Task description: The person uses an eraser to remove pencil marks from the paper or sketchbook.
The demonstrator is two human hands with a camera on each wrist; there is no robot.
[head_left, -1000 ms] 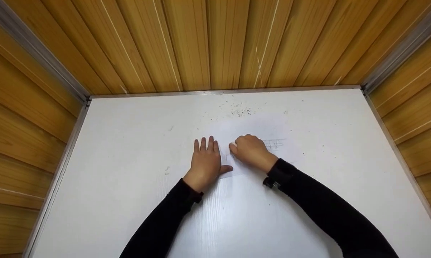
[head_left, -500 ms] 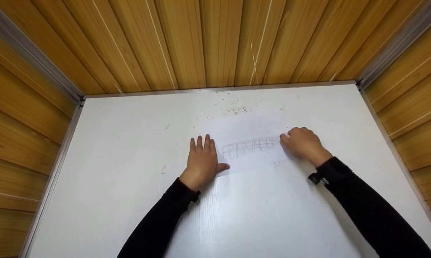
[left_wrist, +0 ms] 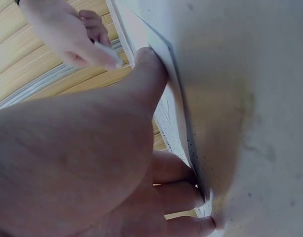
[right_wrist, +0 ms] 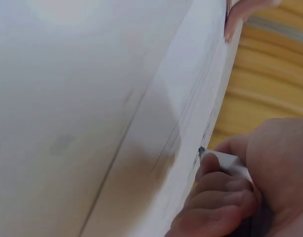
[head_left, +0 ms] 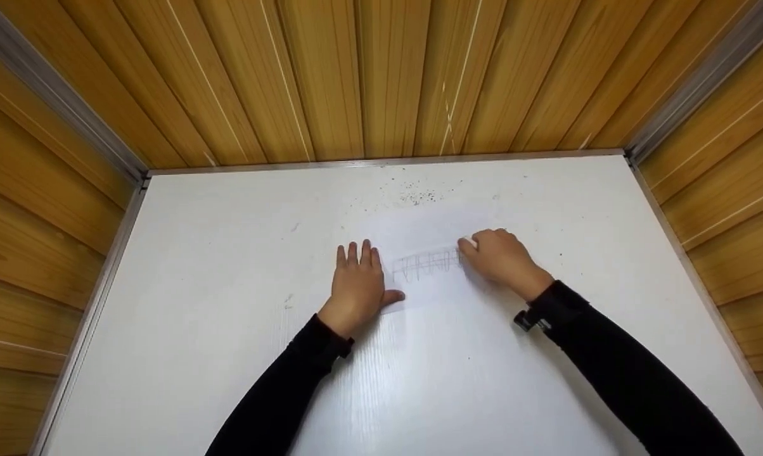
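Note:
A white sheet of paper (head_left: 429,225) lies on the white table, with a band of pencil scribble (head_left: 424,263) across its middle. My left hand (head_left: 359,285) rests flat at the paper's left edge, fingers straight and thumb out to the side. In the left wrist view its thumb (left_wrist: 150,66) presses on the sheet's edge. My right hand (head_left: 505,261) grips a white eraser (right_wrist: 229,162) in curled fingers. The eraser's corner is smudged dark and sits right at the paper. Its far end is hidden in the palm, and the hand covers the right end of the scribble.
Dark crumbs (head_left: 418,194) are scattered on the table (head_left: 229,253) beyond the paper. Faint smudges (head_left: 288,301) mark the surface to the left. Wood-patterned panels (head_left: 331,76) with metal edging enclose the back and both sides.
My right hand swept with the eraser from the scribble's left part to beyond its right end, then came partway back left. My left hand has kept its place on the paper.

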